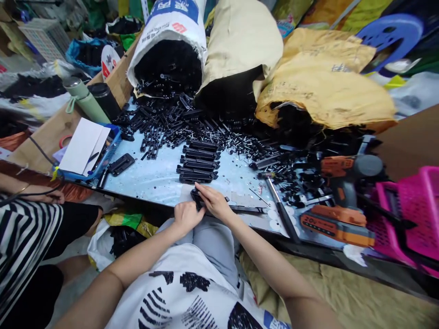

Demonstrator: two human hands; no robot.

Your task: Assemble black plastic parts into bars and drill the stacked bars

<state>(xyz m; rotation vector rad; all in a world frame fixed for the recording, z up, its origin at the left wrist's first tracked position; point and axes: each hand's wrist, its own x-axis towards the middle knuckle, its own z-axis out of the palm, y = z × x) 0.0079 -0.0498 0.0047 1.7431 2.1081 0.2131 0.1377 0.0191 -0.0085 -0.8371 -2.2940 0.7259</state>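
- Lying at the middle of the surface's near edge: one black part [195, 196], dark, narrow, mostly covered by the fingers; finer detail hidden.
- Left hand [187, 217]: fingers curled in, thumb pressed against the black part, pinching its near end.
- Right hand [215, 201]: fingers together, laid along the black part's right side, gripping it.
- Finished-looking black pieces [198, 162]: long, laid parallel in a stack just beyond the hands.
- Surface [154, 180]: pale blue, speckled with dark bits.
- Loose black components [164, 121] and silver screws [236, 145]: heaped toward the far edge.
- White sack [168, 32], beige sack [243, 41], yellow sack [332, 87]: mouths facing the near edge, along the far edge.
- Blue basket [117, 138] with white papers [80, 146]: near left corner; green bottle [84, 101] behind.
- Hammer [284, 214], orange-grey drill [343, 196], pink basket [418, 196]: toward the right end.
- Room: crowded with bags; a co-worker's striped garment [30, 246] at left.
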